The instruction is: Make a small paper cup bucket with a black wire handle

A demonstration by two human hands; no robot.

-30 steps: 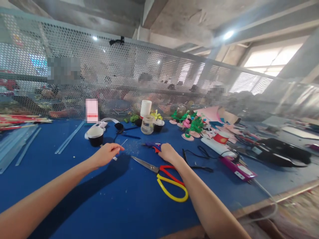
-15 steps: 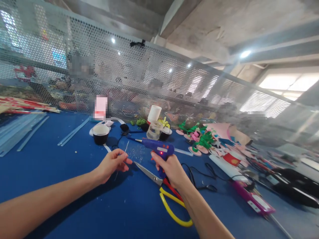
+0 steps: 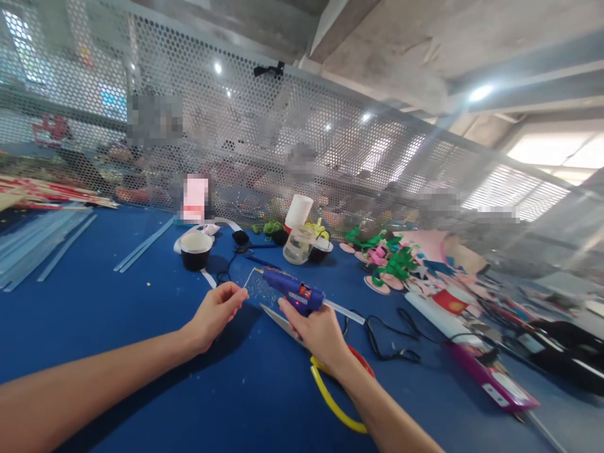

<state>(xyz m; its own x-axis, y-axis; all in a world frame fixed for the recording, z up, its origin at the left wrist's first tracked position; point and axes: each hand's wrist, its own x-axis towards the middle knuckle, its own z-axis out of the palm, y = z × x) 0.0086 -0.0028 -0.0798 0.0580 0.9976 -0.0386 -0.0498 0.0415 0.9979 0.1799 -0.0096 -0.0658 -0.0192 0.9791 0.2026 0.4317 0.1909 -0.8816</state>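
Both hands are working close: right hand (image 3: 317, 327) is gripping the blue glue gun (image 3: 292, 290), nozzle pointing at 10 o'clock toward a thin wire (image 3: 248, 280) the left hand (image 3: 218, 309) is pinching. Hot tip's probably gonna burn fingertips.

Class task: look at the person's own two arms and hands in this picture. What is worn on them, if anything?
Nothing is worn. The left hand and right hand are bare: no gloves, rings, watch or bracelets. Both forearms are uncovered to the picture's edge, with no sleeves in view.
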